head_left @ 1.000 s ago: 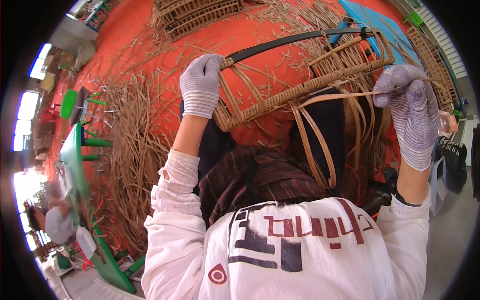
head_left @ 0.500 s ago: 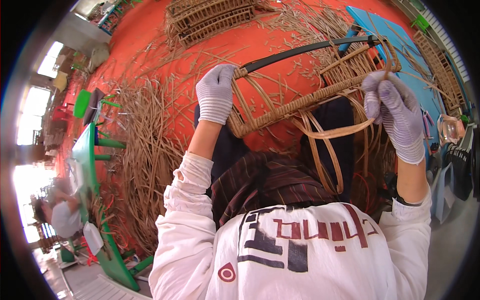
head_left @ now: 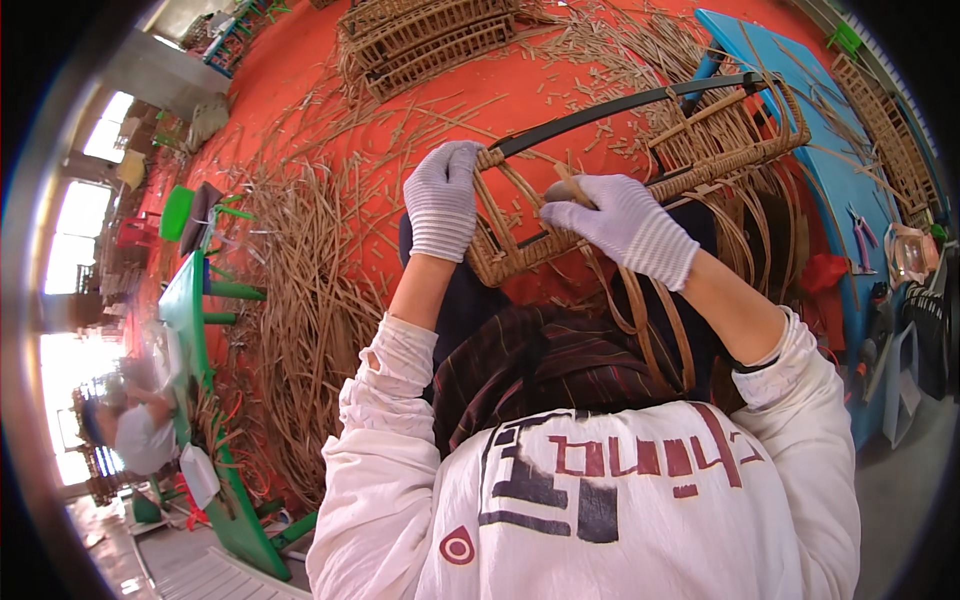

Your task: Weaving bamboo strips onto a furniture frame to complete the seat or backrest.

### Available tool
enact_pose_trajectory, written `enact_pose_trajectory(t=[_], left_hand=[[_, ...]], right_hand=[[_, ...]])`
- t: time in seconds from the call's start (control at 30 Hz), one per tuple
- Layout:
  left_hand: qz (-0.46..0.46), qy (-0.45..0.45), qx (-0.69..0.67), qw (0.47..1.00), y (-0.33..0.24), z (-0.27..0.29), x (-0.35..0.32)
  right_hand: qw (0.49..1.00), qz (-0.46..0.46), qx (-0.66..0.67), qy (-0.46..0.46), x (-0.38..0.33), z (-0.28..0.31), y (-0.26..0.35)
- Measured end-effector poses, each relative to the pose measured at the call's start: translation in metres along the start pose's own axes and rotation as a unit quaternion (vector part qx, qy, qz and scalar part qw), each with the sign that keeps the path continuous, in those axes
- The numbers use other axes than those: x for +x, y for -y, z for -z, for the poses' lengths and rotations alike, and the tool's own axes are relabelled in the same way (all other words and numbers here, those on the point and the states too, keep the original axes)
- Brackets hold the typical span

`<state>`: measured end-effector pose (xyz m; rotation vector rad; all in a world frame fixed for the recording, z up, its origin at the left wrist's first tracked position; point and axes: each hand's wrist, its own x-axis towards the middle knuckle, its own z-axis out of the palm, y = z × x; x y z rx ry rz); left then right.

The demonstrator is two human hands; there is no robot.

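A long woven rattan frame [head_left: 690, 181], with open slats and a black strip [head_left: 590, 112] along its far side, lies tilted across my lap. My left hand [head_left: 443, 200], in a striped pale glove, is closed around its left end. In a matching glove, my right hand [head_left: 625, 222] is at the frame's near rail, thumb and fingers pinching a flat rattan strand [head_left: 568, 182] whose tip stands up above them. Long loops of rattan strand [head_left: 678, 340] hang below the rail toward my lap. The palm side of my right hand is hidden.
Cut rattan strips [head_left: 310, 320] lie heaped on the red floor to the left. Stacked woven frames [head_left: 430, 45] stand at the far side. A blue table [head_left: 850, 230] with pliers [head_left: 862, 240] is at the right. Beyond a green table [head_left: 185, 330], another person [head_left: 145, 435] sits at the left.
My right hand has moved left from the frame's right end to the near rail by its left part. The large strand loop it held out has dropped lower. My left hand keeps its hold.
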<state>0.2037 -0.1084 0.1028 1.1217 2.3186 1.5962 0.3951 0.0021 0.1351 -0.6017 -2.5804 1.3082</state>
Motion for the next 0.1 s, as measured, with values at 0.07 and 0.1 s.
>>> enact_pose_trajectory(t=[0.07,0.1], left_hand=[[0.008,0.005,-0.001,1.0,0.0,0.001,0.0],[0.008,0.004,0.0,1.0,0.001,0.002,-0.001]], right_hand=[[0.997,-0.044,-0.045,0.04,0.004,-0.004,0.007],[0.989,-0.089,-0.091,0.081,0.006,0.0,0.018]])
